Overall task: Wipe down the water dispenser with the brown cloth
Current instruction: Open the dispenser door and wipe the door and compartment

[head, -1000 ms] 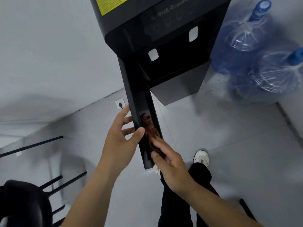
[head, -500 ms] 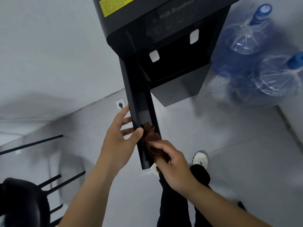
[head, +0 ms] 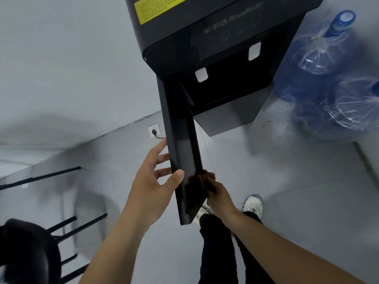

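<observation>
The black water dispenser (head: 205, 37) stands ahead, seen from above, with a yellow label on top. Its lower door (head: 180, 144) is swung open toward me. My left hand (head: 151, 185) grips the door's outer edge, thumb on the glossy inner face and fingers behind. My right hand (head: 220, 196) is on the door's right side, holding the bunched brown cloth (head: 207, 179) against the door's right edge. Most of the cloth is hidden behind the door and my fingers.
Two blue water bottles (head: 324, 58) wrapped in clear plastic stand right of the dispenser. A wall socket (head: 154, 131) with a plug sits low on the wall behind the door. A black chair (head: 30, 249) is at the lower left. My white shoes (head: 253, 204) are under the door.
My right hand has moved with the brown cloth from the door's inner face down and to the right, off to the door's right edge. My left hand keeps its grip on the door.
</observation>
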`<state>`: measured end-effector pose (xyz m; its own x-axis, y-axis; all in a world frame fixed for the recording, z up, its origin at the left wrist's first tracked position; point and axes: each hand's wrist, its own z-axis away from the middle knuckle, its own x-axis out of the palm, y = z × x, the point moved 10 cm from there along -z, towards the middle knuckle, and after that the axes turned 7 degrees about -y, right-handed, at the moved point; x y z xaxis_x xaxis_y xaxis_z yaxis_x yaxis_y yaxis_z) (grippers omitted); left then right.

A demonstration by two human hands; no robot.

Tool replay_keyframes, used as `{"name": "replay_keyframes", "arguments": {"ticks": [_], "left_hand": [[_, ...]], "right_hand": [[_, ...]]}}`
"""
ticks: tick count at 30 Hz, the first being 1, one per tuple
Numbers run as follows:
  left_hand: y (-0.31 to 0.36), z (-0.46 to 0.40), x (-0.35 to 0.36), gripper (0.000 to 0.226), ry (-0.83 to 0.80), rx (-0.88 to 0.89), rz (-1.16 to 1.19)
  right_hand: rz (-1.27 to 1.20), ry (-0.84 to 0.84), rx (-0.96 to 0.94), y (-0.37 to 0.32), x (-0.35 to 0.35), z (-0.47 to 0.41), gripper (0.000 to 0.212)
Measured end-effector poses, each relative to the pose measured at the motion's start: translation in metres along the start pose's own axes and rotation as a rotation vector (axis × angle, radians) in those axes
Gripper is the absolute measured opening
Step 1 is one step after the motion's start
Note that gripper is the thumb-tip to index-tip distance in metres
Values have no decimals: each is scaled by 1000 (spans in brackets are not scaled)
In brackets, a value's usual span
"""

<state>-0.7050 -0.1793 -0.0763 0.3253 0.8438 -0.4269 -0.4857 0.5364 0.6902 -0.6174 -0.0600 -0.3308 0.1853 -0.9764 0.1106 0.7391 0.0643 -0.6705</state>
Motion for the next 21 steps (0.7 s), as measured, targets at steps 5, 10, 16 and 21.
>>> {"name": "replay_keyframes", "arguments": {"ticks": [5, 10, 16, 21], "left_hand": [[-2, -1, -2, 71, -30, 7, -6], [-3, -2, -1, 71, -36, 9, 14], [-4, -2, 0, 71, -38, -5, 3], [-3, -1, 0, 72, -34, -9, -10]], "right_hand": [[-181, -12, 47, -35, -3, -27, 25], [-110, -15, -80, -118, -17, -62, 30], [-104, -37, -90, -159, -22, -96, 36], [-8, -9, -113, -136, -21, -63, 45]]}}
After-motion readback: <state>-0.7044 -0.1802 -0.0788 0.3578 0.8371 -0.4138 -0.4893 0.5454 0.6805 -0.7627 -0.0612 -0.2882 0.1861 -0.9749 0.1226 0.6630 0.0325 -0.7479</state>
